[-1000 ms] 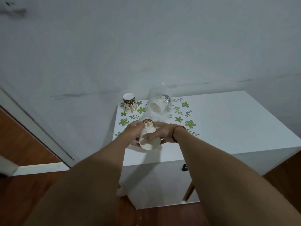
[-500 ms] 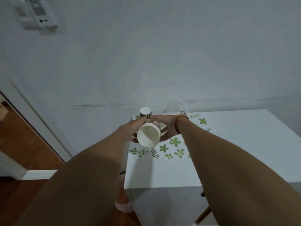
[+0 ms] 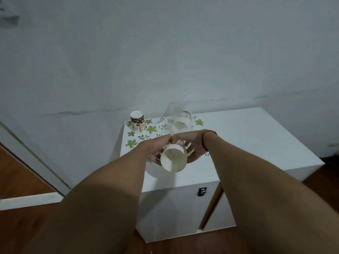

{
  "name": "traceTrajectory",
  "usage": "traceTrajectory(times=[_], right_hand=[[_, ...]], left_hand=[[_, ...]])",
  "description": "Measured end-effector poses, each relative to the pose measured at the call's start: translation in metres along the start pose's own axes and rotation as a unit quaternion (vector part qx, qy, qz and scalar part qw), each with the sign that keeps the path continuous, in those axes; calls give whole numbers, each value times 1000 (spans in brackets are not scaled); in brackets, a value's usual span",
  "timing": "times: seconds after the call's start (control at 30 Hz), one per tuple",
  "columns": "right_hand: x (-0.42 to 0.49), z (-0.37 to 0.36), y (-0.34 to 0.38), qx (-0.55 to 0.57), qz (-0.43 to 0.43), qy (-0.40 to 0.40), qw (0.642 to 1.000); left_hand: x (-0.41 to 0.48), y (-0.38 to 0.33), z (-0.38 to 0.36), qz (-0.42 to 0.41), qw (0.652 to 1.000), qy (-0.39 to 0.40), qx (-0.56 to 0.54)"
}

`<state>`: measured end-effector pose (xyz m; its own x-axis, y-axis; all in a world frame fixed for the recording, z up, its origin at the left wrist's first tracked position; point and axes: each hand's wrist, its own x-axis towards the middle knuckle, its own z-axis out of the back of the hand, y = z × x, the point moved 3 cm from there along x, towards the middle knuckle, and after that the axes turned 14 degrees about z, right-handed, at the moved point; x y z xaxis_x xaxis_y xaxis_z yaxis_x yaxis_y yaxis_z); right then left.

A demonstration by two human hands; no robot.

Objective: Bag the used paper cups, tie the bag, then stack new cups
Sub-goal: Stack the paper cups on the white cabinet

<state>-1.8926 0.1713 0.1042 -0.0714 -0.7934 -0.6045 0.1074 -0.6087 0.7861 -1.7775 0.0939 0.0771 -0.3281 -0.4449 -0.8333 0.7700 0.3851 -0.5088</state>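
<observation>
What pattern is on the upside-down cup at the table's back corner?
Dark brown blotches on cream cover the upside-down cup, seen in the head view.

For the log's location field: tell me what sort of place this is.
Probably a room in a home: a white cabinet with a green flower-print top stands against a plain scuffed wall, on a wooden floor, and a patterned paper cup sits upside down on it.

Bare forearms, thin red string bracelet (image 3: 209,133) around the right wrist
</observation>
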Motion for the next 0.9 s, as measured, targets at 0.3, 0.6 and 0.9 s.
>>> traceTrajectory(times=[0.3, 0.6, 0.9], right_hand=[[11, -55, 13, -64, 57, 22, 996], [43, -67, 87, -154, 409, -171, 883], [119, -44, 164, -187, 454, -245, 836]], left_hand=[[-24, 51, 35, -39, 993, -102, -53], [-36, 3, 112, -143, 939, -136, -282], [3, -73, 187, -262, 899, -249, -248]])
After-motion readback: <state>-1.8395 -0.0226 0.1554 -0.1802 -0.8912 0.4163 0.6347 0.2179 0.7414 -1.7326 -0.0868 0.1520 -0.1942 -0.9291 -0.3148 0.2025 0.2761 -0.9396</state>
